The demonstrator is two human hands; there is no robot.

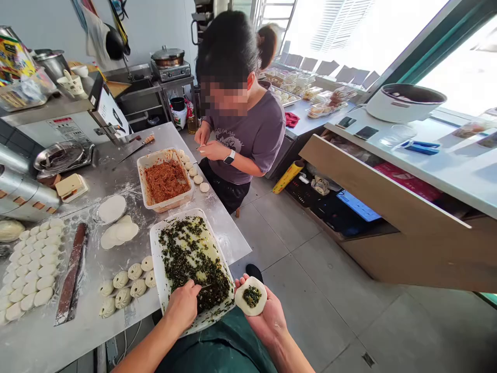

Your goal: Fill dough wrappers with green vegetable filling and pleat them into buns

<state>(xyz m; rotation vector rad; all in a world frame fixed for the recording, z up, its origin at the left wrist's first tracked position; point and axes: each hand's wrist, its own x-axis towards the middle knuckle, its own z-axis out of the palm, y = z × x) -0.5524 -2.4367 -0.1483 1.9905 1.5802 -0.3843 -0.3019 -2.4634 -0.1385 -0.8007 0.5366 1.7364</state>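
Observation:
On the upturned palm and fingers of my right hand (pixel 269 318) rests a round dough wrapper (pixel 239 300) with a small mound of chopped green filling (pixel 252 296) in its middle. My left hand (pixel 183 304) is closed round a thin tool (pixel 206 286), its far end in the dark green filling of a white plastic tub (pixel 155 243). The tool's exact kind is hard to make out. The tub overhangs the table's near edge, and its floor shows through the thin filling at the far side. Pleated buns (pixel 123 298) sit in rows just left of the tub.
Behind the tub stands a box of reddish-brown filling (pixel 165 178). Flat wrappers (pixel 119 233), a rolling pin (pixel 72 274) and many dough rounds (pixel 33 269) lie on the floured steel table (pixel 93 331). A co-worker (pixel 243 129) stands across the corner, hands together. A knife (pixel 134 149) lies farther back.

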